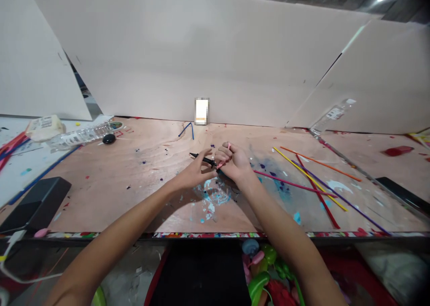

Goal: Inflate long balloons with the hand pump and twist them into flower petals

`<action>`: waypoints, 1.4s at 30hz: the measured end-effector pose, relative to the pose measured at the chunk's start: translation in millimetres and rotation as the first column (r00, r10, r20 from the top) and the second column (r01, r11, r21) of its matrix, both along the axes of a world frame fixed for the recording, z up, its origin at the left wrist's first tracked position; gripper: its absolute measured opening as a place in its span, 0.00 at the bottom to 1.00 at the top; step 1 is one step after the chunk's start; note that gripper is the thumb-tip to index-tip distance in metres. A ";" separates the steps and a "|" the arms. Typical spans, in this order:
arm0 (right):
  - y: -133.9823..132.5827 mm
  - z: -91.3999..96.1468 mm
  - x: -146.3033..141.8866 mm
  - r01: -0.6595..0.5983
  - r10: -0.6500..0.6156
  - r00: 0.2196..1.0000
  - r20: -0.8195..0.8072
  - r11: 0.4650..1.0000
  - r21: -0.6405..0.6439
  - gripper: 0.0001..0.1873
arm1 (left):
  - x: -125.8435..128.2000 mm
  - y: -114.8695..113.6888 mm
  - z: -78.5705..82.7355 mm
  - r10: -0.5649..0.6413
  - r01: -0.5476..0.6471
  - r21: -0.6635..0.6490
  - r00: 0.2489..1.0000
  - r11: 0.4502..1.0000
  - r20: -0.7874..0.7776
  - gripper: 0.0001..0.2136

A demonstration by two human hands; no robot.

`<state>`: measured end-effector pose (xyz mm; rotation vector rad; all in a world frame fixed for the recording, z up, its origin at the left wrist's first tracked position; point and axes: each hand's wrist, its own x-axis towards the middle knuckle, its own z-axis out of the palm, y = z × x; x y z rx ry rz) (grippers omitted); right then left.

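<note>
Near the middle of the table my left hand (199, 169) is closed around a slim black pen-like tool (208, 161), whose dark tip points to the left. My right hand (233, 160) is right beside it, fingers curled in a pinch. Bits of soft pink strip (220, 164) show between its fingers, touching or very close to the tool's right end; the rest is covered by the hand. A magenta strip (292, 180) runs rightward from behind my right forearm. I cannot tell whether it joins the pink piece.
Long thin strips, among them yellow (311, 178), orange (322, 164) and purple (342, 197), lie at the right. A bent blue strip (191, 129) lies ahead near a bright blurred panel (201, 111). Clear bottles (82, 135) and a black box (36, 203) flank the table.
</note>
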<state>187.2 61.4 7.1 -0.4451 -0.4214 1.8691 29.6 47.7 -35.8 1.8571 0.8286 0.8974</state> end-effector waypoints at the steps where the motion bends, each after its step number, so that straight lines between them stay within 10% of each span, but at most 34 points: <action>1: -1.0 1.2 0.2 -0.023 0.023 1.000 -0.011 1.000 0.005 0.15 | 2.0 -0.2 0.1 -0.069 0.069 -0.010 0.998 0.998 -0.012 0.26; 8: -0.7 16.5 10.1 0.056 -0.055 0.996 -0.066 0.998 0.012 0.19 | 7.4 -3.9 3.5 -0.187 0.192 0.037 0.976 0.981 -0.115 0.15; 17: 19.4 29.4 31.6 0.213 -0.214 0.977 -0.002 0.972 0.100 0.19 | 4.5 -33.3 9.2 -0.406 0.447 -0.448 0.894 0.774 0.191 0.18; 22: 22.3 34.0 34.5 0.245 -0.248 0.969 0.011 0.963 0.114 0.18 | 13.9 -32.6 7.4 -0.065 0.062 -0.201 0.998 0.978 -0.012 0.18; 25: 16.3 35.5 22.5 0.208 -0.212 0.977 0.016 0.970 0.127 0.18 | 26.4 -20.9 9.2 0.182 -0.181 -0.067 0.983 0.981 0.009 0.28; 31: 13.8 50.3 18.6 0.190 -0.193 0.981 0.000 0.966 0.174 0.20 | 30.2 -11.7 7.7 -0.115 0.121 -0.133 0.992 0.984 0.051 0.17; 42: 24.6 48.5 74.8 0.376 -0.386 0.920 0.073 0.919 0.120 0.21 | -23.8 -33.1 13.0 -0.066 0.080 0.052 0.968 0.995 -0.241 0.22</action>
